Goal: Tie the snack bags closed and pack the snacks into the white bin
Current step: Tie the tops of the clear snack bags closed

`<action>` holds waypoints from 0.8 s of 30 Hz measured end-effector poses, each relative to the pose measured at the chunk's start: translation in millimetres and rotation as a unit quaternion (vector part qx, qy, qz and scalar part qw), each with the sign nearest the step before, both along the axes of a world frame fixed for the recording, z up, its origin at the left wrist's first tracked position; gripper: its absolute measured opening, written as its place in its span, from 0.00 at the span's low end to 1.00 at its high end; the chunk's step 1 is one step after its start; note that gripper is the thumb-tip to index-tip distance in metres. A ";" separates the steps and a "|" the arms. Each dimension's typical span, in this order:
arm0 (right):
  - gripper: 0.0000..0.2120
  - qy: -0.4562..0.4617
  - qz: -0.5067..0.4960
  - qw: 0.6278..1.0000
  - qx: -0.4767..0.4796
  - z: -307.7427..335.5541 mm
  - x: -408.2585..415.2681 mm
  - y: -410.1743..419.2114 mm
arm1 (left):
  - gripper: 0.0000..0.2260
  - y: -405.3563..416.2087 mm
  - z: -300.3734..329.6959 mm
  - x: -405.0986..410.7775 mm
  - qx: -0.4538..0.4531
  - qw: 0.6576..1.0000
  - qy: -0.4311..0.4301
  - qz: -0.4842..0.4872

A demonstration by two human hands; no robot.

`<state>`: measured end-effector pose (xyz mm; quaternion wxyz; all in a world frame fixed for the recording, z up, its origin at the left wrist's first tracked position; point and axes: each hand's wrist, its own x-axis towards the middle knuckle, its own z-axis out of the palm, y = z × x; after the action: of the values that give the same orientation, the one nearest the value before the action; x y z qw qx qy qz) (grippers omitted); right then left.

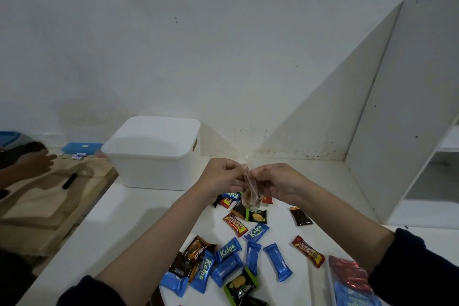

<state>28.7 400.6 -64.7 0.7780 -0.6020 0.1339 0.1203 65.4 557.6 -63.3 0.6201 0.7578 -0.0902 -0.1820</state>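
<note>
Both my hands up on the clear snack bag (250,194).
Left hand (222,176) and right hand (278,181) pinch its twisted neck with curled fingers, raised above the tabletop (139,208).

A wooden board (53,196) lies at left — a black-handled tool (70,181) on it, a blue box (80,148) behind.

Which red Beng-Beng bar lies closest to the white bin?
The Beng-Beng bar in the middle of the table, under the held bag; the other lies further right, nearer the person.

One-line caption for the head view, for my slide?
Both hands pinch a small clear plastic snack bag above scattered wrapped snacks, beside the lidded white plastic bin.
</note>
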 end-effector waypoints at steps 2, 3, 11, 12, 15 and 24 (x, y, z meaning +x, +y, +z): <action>0.08 -0.004 -0.004 1.000 -0.002 -1.2 1.7 -0.3 | 0.08 0.1 -2.1 1.1 -0.011 1.000 -0.006 0.004; 0.08 -0.008 -0.005 1.000 -0.004 -1.9 2.6 -0.1 | 0.07 -0.1 -3.7 2.2 -0.015 1.000 -0.008 0.007; 0.09 -0.105 -0.062 0.973 -0.195 -19.0 10.6 2.0 | 0.07 -9.9 -8.6 13.3 -0.054 0.996 0.024 0.073; 0.08 -0.153 -0.078 0.957 -0.234 -22.6 8.9 0.7 | 0.06 -11.7 -7.7 16.5 -0.068 0.993 0.035 0.092; 0.24 -0.249 -0.058 0.913 -0.318 -40.6 2.7 -7.0 | 0.05 -16.5 -5.4 30.5 -0.100 0.985 0.059 0.126; 0.15 -0.224 -0.135 0.894 -0.365 -97.9 53.1 -10.8 | 0.05 -41.3 -17.4 72.7 -0.149 0.973 0.125 0.125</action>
<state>81.7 389.8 -162.6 0.5217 -0.8306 0.0709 -0.1813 138.1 516.2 -80.6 0.7503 0.6332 0.0579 -0.1807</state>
